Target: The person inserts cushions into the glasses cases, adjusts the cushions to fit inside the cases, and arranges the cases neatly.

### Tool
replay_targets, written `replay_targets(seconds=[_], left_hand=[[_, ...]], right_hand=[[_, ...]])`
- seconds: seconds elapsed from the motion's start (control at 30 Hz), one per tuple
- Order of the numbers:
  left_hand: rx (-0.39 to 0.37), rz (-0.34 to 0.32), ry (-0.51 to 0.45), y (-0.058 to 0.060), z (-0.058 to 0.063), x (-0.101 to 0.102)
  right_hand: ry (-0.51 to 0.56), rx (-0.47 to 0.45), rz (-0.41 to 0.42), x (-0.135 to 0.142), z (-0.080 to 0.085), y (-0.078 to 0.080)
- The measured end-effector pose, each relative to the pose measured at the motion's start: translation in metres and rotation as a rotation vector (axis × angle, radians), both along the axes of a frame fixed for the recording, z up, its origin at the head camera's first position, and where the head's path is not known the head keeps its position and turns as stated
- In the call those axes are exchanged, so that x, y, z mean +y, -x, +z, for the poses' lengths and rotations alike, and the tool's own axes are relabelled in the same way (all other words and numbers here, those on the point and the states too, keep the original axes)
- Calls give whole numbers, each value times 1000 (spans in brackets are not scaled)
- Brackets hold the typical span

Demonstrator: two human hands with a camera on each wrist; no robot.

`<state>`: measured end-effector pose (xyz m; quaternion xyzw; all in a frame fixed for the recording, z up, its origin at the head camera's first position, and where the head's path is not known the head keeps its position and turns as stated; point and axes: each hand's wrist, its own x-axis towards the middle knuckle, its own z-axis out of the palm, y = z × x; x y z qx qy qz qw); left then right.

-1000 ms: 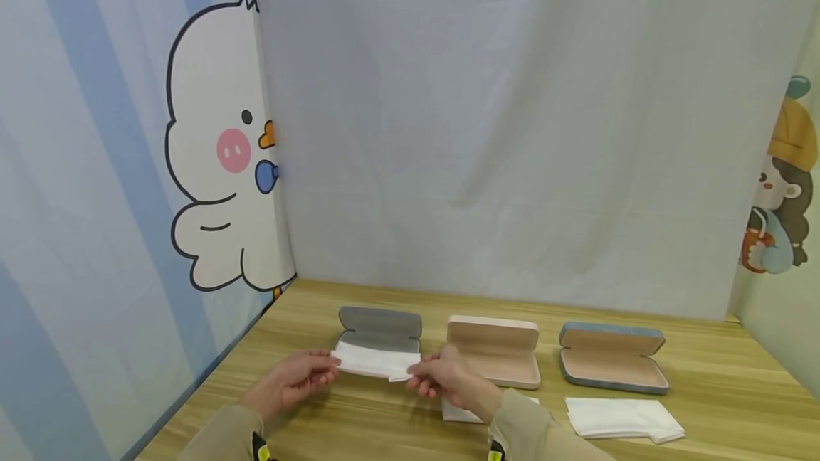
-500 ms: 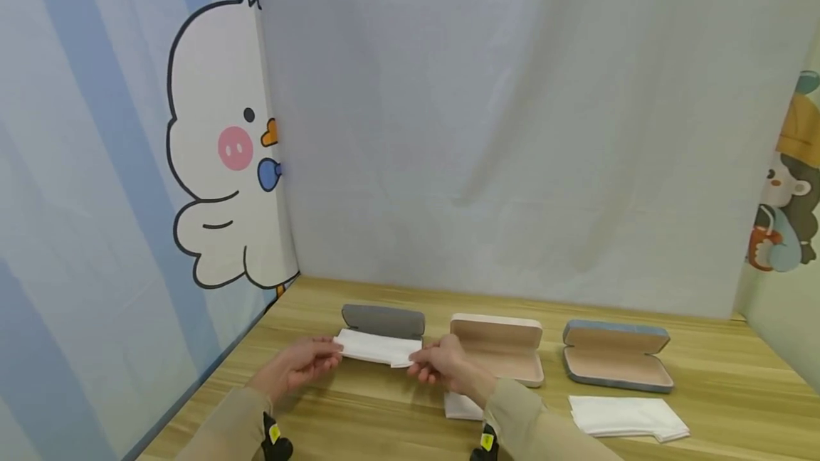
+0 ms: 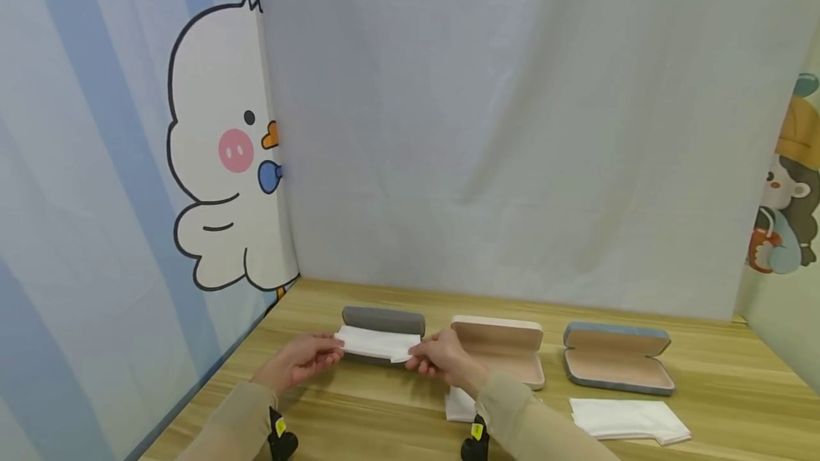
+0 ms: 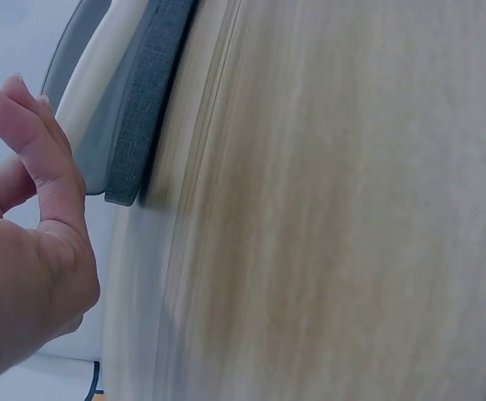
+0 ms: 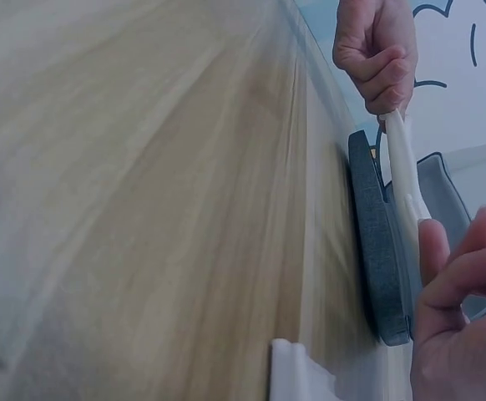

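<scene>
A folded white cloth (image 3: 378, 343) is stretched level between my two hands, just above the open grey glasses case (image 3: 384, 320). My left hand (image 3: 304, 360) pinches its left end, and my right hand (image 3: 448, 360) pinches its right end. Most of the case's lower half is hidden under the cloth in the head view. From the right wrist, the cloth (image 5: 403, 163) shows as a narrow strip over the case's dark base (image 5: 375, 251). The left wrist view has the cloth (image 4: 101, 67) above the same case, beside my fingers.
To the right stand an open cream glasses case (image 3: 500, 351) and an open blue one (image 3: 618, 358). In front of them lie two more folded white cloths, one partly behind my right arm (image 3: 459, 405) and one at the right (image 3: 628, 418).
Both hands have moved forward with the cloth, from in front of the grey case to over its lower half. The other cases and cloths have stayed put.
</scene>
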<state>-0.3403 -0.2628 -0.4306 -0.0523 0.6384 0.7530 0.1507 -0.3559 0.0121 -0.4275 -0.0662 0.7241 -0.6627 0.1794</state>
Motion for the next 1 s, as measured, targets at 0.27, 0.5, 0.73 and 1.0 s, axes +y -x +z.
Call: replay_targets(seconds=[0.27, 0.5, 0.73, 1.0], left_hand=[[32, -6, 17, 3, -2, 0], [51, 52, 74, 5, -3, 5], [62, 139, 204, 8, -4, 15], [98, 192, 318, 8, -6, 24]], right_hand=[[-43, 31, -32, -2, -1, 3], [-52, 54, -65, -5, -3, 5], [-63, 73, -114, -8, -4, 7], [-86, 66, -160, -12, -6, 9]])
